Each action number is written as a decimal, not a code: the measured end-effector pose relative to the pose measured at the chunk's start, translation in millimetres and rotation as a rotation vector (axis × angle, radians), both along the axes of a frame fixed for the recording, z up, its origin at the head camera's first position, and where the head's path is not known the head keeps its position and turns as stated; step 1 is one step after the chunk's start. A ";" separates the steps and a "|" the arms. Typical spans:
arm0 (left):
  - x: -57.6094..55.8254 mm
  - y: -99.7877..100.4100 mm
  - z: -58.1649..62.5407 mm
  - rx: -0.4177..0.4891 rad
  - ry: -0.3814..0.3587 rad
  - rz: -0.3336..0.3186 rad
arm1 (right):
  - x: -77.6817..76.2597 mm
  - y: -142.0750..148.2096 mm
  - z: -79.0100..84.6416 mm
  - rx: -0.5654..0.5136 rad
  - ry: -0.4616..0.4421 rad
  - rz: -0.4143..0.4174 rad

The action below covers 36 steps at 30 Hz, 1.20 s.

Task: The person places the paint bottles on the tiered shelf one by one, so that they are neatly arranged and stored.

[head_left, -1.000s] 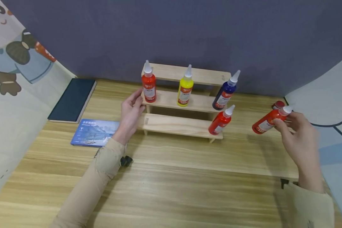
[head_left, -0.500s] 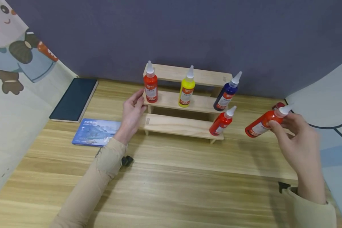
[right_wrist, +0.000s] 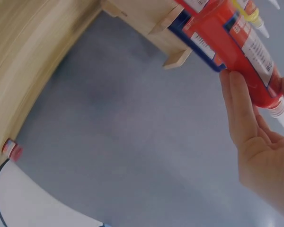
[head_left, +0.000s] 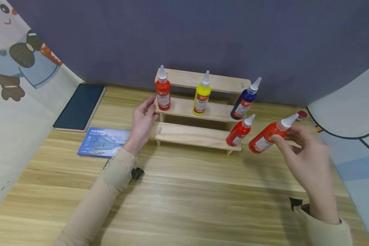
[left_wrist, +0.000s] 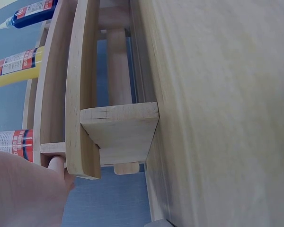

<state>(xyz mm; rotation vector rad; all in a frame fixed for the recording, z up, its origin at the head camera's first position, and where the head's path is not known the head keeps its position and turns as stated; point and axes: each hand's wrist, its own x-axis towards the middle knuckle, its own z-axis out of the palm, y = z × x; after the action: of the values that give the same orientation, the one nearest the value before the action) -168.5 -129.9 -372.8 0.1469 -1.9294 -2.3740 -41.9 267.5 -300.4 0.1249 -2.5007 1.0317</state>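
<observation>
My right hand (head_left: 307, 159) holds a red paint bottle (head_left: 265, 138) with a white nozzle between thumb and fingers. It is tilted in the air, just right of the tiered wooden rack (head_left: 190, 135). At the middle shelf's left end, my left hand (head_left: 142, 121) grips the rack's edge; the left wrist view shows its thumb (left_wrist: 57, 164) against the wood. On that shelf stand another red bottle (head_left: 163, 95), a yellow bottle (head_left: 201, 99) and a dark blue bottle (head_left: 244, 104). One more red bottle (head_left: 238, 134) is at the lower shelf's right end.
A dark notebook (head_left: 80, 107) and a blue picture box (head_left: 104, 141) lie left of the rack on the wooden table (head_left: 184, 205). At the back right sits a small red-lidded jar (head_left: 301, 115). A dark grey surface (head_left: 184, 34) rises behind the rack.
My right hand has carried the red bottle leftward, closer to the rack, bringing the jar behind it into fuller view. The left hand keeps its place on the rack.
</observation>
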 end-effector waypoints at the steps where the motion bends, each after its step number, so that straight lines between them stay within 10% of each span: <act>1: -0.2 -0.1 0.0 0.002 -0.001 0.000 | 0.2 -2.3 0.1 0.009 -0.006 0.005; 18: -0.2 -2.9 -2.0 0.018 -0.008 0.019 | -4.5 -56.7 -1.2 0.020 -0.019 0.167; 36: -0.2 -0.6 -1.3 -0.004 0.008 -0.005 | -48.0 -121.1 -33.5 -0.043 -0.033 0.249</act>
<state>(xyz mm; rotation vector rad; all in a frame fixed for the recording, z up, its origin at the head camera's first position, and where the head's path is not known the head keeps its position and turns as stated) -168.8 -130.6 -374.1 0.1326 -1.9333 -2.3696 -89.9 146.4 -333.9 0.4177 -2.5361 1.1928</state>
